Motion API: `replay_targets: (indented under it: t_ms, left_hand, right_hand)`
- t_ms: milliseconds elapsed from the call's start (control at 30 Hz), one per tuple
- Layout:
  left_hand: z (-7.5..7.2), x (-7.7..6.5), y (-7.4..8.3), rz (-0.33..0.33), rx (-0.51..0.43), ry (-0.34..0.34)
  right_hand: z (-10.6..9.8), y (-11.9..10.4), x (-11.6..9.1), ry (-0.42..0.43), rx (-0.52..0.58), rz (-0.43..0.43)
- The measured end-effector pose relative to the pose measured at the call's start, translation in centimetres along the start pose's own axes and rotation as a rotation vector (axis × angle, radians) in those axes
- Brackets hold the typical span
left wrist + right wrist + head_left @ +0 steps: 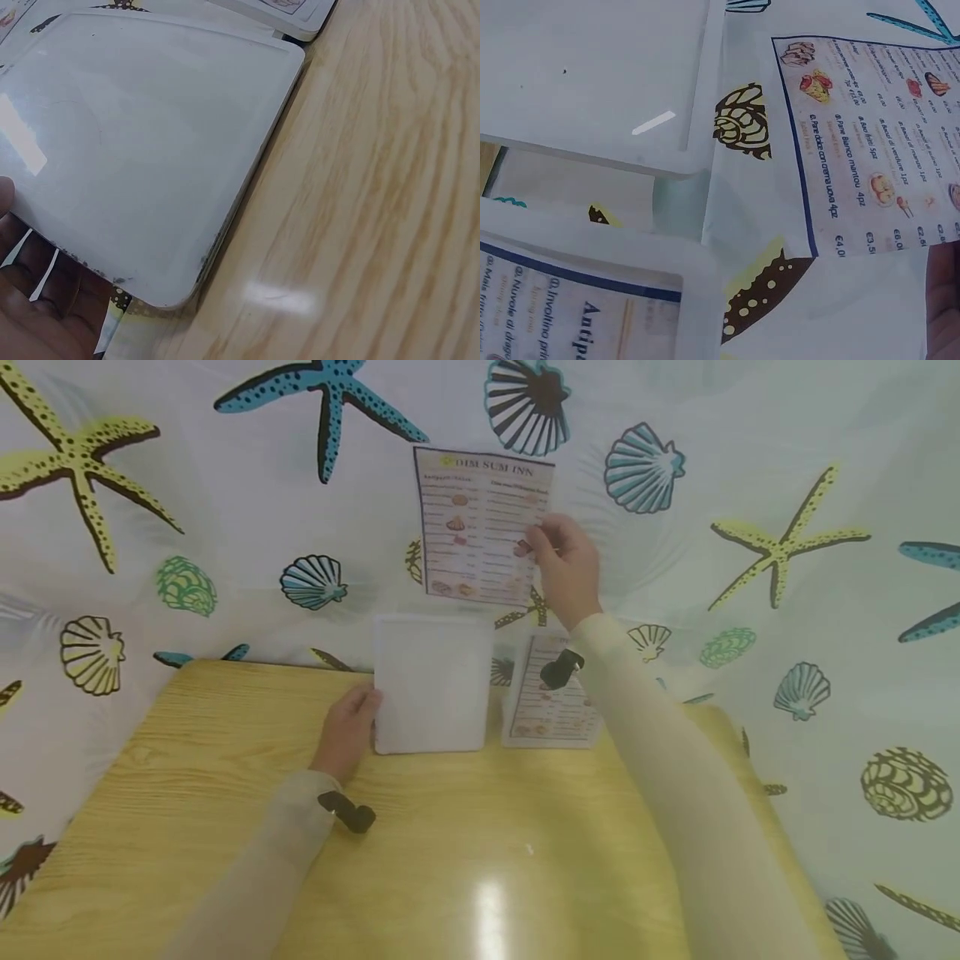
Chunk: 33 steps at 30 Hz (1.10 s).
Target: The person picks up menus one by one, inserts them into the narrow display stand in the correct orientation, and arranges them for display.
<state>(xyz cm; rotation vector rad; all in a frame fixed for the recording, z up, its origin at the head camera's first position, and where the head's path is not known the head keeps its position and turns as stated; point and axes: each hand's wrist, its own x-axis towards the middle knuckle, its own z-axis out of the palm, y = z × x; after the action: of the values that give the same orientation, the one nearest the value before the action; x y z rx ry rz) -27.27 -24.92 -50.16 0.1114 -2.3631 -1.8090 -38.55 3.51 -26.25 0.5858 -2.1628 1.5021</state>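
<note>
My right hand (568, 568) pinches a printed Dim Sum Inn menu sheet (480, 527) by its right edge, up in front of the patterned backdrop. Below it a blank white display stand (431, 685) stands upright on the table. My left hand (345, 731) grips that stand's left edge, thumb at the front and fingers behind, as the left wrist view shows on the white panel (142, 150). In the right wrist view the sheet (870, 150) hangs apart from the stands, with part of the hand (943, 307) at its edge.
Just right of the blank stand is a second white stand (551, 710) with a menu in it, partly behind my right wrist. Both are near the back of the wooden table (435, 843). A cloth with starfish and shells (780, 547) hangs behind.
</note>
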Motion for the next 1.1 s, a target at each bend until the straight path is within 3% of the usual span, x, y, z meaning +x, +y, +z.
replay_targets:
  t_ms: [300, 667, 1100]
  left_hand:
    - [0.0, -0.2, 0.1, 0.003, -0.003, -0.011]
    - [-0.1, -0.1, 0.0, 0.007, 0.000, -0.001]
    - [-0.2, -0.2, -0.1, 0.014, -0.018, -0.027]
  right_hand:
    - [0.6, -0.3, 1.2, -0.116, -0.093, 0.019]
    - [1.2, 0.7, 1.5, -0.188, -0.104, 0.036]
    - [1.0, 0.6, 2.5, -0.228, -0.029, 0.091]
